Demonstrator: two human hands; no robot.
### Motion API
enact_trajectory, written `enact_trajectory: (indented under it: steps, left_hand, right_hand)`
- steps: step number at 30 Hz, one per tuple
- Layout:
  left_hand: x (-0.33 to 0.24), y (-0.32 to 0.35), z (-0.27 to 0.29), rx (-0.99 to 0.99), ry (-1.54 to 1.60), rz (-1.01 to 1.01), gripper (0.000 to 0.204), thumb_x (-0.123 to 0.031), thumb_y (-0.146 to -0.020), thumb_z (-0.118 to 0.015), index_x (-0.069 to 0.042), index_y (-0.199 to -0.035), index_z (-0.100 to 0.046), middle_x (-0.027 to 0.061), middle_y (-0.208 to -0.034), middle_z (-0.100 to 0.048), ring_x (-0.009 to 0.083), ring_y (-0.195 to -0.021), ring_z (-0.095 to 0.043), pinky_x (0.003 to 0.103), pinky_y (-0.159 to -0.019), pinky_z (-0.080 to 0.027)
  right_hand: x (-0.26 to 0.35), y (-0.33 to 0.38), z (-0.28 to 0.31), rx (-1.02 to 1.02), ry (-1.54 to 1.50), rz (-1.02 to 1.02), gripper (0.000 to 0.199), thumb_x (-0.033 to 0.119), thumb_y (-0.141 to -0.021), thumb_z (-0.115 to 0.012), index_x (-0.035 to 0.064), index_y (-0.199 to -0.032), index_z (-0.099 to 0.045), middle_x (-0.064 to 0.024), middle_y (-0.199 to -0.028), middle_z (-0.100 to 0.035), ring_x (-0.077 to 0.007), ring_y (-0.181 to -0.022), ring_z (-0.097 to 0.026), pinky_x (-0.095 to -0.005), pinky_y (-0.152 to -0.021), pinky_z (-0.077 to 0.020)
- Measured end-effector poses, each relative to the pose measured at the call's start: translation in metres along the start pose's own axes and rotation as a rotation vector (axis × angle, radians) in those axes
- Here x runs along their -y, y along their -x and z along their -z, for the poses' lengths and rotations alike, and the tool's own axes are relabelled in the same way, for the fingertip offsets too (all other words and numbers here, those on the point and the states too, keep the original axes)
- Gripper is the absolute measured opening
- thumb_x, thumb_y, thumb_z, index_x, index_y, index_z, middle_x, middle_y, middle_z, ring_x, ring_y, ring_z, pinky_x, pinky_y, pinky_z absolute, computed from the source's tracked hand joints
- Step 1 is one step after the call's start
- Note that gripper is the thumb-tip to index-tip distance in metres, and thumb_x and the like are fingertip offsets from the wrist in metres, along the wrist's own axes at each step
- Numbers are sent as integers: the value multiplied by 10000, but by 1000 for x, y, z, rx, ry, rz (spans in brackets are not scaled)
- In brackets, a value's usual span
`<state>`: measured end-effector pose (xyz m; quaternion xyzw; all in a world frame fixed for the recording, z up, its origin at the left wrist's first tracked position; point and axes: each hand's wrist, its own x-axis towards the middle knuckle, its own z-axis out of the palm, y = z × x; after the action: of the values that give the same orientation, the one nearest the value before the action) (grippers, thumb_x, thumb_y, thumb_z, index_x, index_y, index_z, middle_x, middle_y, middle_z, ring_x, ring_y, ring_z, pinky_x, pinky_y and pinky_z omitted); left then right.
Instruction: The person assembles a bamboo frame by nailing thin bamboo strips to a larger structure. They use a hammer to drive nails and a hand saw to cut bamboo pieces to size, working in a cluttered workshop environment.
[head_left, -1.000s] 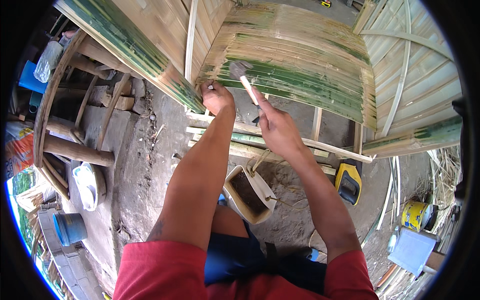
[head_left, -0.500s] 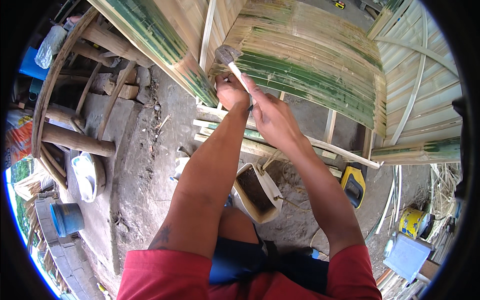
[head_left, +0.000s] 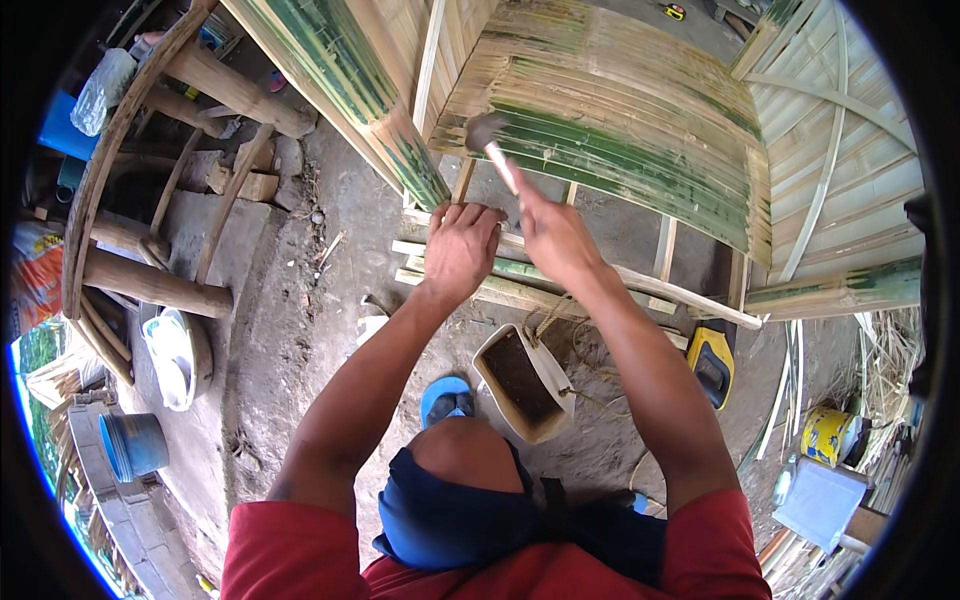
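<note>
The hammer (head_left: pixel 492 150) is now standing raised above the bamboo slat panel (head_left: pixel 620 130), its head higher and further left than half a second ago. The right hand (head_left: pixel 553 235) is gripping its handle with fingers closed around it. The left hand (head_left: pixel 459 248) is resting on the wooden crosspiece (head_left: pixel 600 275) below, fingers curled; what they pinch I cannot tell. The handle's long axis is running diagonally, head pointing up-left. An open-topped container (head_left: pixel 520 382) and a blue sandal (head_left: pixel 446 398) are lying on the dirt floor (head_left: pixel 290 330) beneath.
</note>
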<state>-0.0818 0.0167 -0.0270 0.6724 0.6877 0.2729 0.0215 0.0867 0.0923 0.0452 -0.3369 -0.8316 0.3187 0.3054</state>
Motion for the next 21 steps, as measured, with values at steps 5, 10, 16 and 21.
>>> enact_trajectory:
  steps: [5, 10, 16, 21]
  left_hand:
    - [10, 14, -9, -18, -62, -119, 287, -327, -967, -637, -115, -1161, -633, 88, -1135, -610, 290, -1200, -534, 495, -1149, -299]
    - [10, 16, -16, 53, -137, -56, 344, -383, -951, -651, -116, -1165, -632, 84, -1139, -595, 296, -1169, -524, 520, -1154, -276]
    - [15, 18, -20, -12, -138, -90, 360, -405, -942, -656, -115, -1155, -636, 80, -1112, -592, 294, -1168, -519, 500, -1146, -280]
    - [14, 10, -17, 147, -167, -10, 379, -405, -937, -665, -104, -1167, -646, 86, -1136, -603, 308, -1160, -531, 493, -1142, -295]
  right_hand:
    - [12, 6, -1, -308, -167, 96, 665, 37, -990, -467, 255, -1604, -333, -226, -855, -686, -345, -666, -678, -428, -613, -535]
    - [31, -7, 2, 190, 150, -234, 683, 20, -978, -516, 195, -1603, -305, -261, -954, -697, -445, -821, -705, -538, -756, -560]
    - [18, -7, 1, -344, -85, 203, 614, 57, -1020, -457, 238, -1594, -337, -192, -924, -719, -247, -703, -702, -450, -648, -594]
    - [12, 0, -7, -69, 192, 25, 689, 52, -956, -553, 212, -1586, -325, -221, -907, -705, -379, -698, -690, -492, -651, -585]
